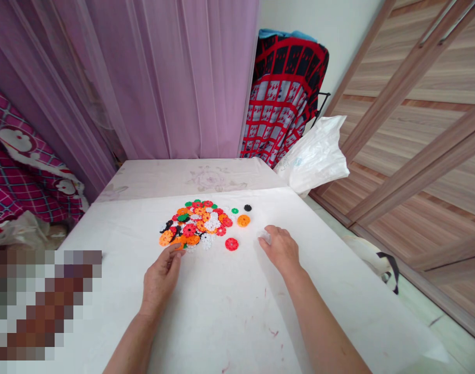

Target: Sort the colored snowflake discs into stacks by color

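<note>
A heap of small notched plastic discs [198, 221], in red, orange, green, white and black, lies on the white-covered table. My left hand [161, 275] is at the heap's near left edge, thumb and fingers closed at an orange disc [178, 242]; its grip is partly hidden. Right of the loose discs, low over the cloth, is my right hand [282, 250]. A pale, whitish disc [266, 235] shows between its thumb and fingers. Apart from the heap lie a red disc [231, 244], an orange disc [243, 221], a green disc [235, 211] and a black disc [247, 208].
The white table cover [217, 301] has reddish marks near me. A white plastic bag [317, 156] hangs at the far right corner. Purple curtains [190, 78] stand behind the table, and a wooden wardrobe [416, 130] is on the right. Pixelation hides the lower left.
</note>
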The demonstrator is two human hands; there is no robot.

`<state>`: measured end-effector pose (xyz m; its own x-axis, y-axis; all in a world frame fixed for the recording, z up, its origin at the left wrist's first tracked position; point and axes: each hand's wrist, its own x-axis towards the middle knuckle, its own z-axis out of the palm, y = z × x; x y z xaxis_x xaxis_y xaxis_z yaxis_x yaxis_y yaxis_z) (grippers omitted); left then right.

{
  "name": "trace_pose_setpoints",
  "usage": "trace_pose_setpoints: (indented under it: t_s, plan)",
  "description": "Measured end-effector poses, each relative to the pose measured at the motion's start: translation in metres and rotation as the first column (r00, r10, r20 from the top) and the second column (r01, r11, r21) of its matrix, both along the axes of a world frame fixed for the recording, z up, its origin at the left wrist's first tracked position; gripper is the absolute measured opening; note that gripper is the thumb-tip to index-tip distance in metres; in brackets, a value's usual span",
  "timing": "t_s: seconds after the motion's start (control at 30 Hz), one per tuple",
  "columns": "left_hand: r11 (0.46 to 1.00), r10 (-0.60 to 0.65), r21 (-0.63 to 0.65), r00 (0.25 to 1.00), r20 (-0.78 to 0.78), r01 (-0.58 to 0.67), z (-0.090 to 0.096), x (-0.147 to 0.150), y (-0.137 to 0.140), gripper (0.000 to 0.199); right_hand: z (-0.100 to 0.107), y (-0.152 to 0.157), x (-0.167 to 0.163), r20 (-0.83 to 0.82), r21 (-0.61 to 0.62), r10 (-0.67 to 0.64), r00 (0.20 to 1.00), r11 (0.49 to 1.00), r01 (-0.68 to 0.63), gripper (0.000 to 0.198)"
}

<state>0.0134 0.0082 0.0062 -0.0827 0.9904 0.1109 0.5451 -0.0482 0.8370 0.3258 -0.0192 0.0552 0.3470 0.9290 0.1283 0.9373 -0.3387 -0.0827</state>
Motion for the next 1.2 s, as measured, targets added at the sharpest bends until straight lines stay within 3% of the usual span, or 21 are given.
trace_pose_setpoints:
  t_s: [0.33, 0.5, 0.63, 0.8, 0.97, 1.2]
  plan:
    - [1.0, 0.004, 0.003, 1.0, -0.001, -0.004, 0.003, 0.001, -0.001, 0.04, 0.003, 0.005, -0.004, 0.043, -0.054, 0.012, 0.999, 0.999, -0.009, 0.027]
    - [1.0, -0.004, 0.005, 1.0, 0.002, 0.004, 0.004, 0.002, -0.001, 0.041, 0.007, 0.004, -0.008, 0.018, 0.015, 0.037, 0.999, 0.999, -0.038, 0.027]
    - [1.0, -0.02, 0.005, 1.0, 0.023, 0.02, 0.001, 0.002, -0.001, 0.041, 0.01, 0.007, -0.043, -0.059, 0.101, 0.201, 0.978, 0.976, -0.194, 0.022]
    - [1.0, -0.02, 0.004, 0.999, 0.026, 0.019, 0.001, 0.002, -0.001, 0.041, 0.0, 0.014, -0.108, -0.12, 0.043, 0.367, 0.922, 0.93, -0.365, 0.017]
    - [1.0, -0.017, -0.004, 1.0, 0.02, 0.018, 0.003, 0.002, -0.001, 0.042, -0.011, 0.026, -0.142, -0.128, 0.03, 0.344, 0.93, 0.939, -0.343, 0.024]
    - [1.0, -0.022, 0.001, 0.999, 0.033, 0.022, 0.002, 0.003, 0.0, 0.041, -0.01, 0.035, -0.15, -0.173, -0.01, 0.267, 0.948, 0.962, -0.272, 0.023]
